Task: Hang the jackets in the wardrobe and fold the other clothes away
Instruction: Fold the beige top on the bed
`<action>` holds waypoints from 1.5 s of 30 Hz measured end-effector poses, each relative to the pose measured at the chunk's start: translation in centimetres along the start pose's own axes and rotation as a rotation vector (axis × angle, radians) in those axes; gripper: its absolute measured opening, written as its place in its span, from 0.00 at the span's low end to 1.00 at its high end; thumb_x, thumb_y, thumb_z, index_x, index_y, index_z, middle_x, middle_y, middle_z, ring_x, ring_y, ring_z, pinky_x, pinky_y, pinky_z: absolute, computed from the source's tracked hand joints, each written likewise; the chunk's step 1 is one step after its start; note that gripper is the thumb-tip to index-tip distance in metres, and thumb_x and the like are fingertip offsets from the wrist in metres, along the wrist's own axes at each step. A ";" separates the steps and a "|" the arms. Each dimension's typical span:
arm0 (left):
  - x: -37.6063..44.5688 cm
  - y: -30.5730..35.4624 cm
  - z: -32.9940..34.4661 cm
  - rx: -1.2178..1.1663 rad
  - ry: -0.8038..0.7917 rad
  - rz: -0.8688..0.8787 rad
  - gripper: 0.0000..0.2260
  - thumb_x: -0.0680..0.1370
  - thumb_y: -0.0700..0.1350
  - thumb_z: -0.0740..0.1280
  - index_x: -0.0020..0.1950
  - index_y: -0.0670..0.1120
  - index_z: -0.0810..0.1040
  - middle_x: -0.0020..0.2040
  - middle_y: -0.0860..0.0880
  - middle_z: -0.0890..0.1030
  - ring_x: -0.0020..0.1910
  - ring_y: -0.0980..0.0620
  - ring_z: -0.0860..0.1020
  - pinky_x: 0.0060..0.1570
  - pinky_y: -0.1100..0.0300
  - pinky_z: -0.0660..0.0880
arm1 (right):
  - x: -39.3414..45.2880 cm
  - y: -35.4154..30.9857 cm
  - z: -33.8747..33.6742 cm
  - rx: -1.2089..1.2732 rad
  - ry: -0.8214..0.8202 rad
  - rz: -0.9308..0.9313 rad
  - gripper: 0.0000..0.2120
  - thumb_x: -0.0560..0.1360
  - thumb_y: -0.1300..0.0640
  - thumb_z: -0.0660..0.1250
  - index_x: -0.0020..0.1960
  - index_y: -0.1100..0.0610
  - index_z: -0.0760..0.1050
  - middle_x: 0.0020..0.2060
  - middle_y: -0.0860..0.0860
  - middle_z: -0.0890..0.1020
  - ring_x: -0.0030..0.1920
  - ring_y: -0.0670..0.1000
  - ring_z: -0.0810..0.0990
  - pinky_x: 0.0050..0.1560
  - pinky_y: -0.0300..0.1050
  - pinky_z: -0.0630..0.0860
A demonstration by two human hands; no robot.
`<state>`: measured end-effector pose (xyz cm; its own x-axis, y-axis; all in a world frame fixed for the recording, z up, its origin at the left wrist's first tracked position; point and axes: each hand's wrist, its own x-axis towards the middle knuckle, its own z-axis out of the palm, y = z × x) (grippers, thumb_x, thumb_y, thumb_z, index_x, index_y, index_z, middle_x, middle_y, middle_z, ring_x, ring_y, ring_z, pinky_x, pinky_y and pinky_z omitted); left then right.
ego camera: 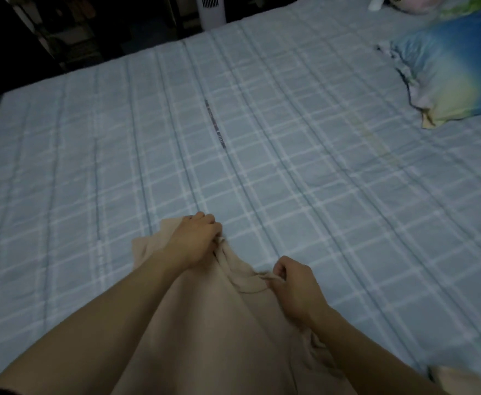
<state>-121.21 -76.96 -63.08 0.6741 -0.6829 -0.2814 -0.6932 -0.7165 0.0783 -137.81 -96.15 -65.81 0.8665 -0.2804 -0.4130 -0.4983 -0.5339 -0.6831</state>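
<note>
A beige garment [205,332] lies on the near edge of the bed [176,138], running from the bottom of the view up to my hands. My left hand [195,240] grips its top edge on the left, fingers curled into the cloth. My right hand [293,286] grips the same edge on the right, with a bunched fold of fabric between thumb and fingers. The stretch of cloth between the two hands is gathered and wrinkled. No jacket or wardrobe is in view.
The bed has a pale blue checked cover with a dark seam strip [215,124] down its middle. A blue and yellow pillow [456,72] lies at the right. A white tower fan [212,8] stands past the far edge. Another beige piece [456,379] shows at bottom right.
</note>
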 end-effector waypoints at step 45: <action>-56.7 18.3 -45.3 -0.594 0.911 -0.011 0.04 0.76 0.42 0.73 0.45 0.52 0.82 0.41 0.53 0.82 0.40 0.55 0.82 0.40 0.62 0.78 | -48.5 -33.8 -34.1 0.073 0.431 -1.127 0.03 0.76 0.58 0.70 0.46 0.51 0.81 0.38 0.44 0.83 0.41 0.43 0.81 0.39 0.33 0.77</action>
<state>-160.57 -57.80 -2.39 0.7852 -0.3501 0.5108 -0.6172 -0.5100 0.5991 -162.03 -91.68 -2.15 0.7471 0.0635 0.6617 0.5550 -0.6074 -0.5683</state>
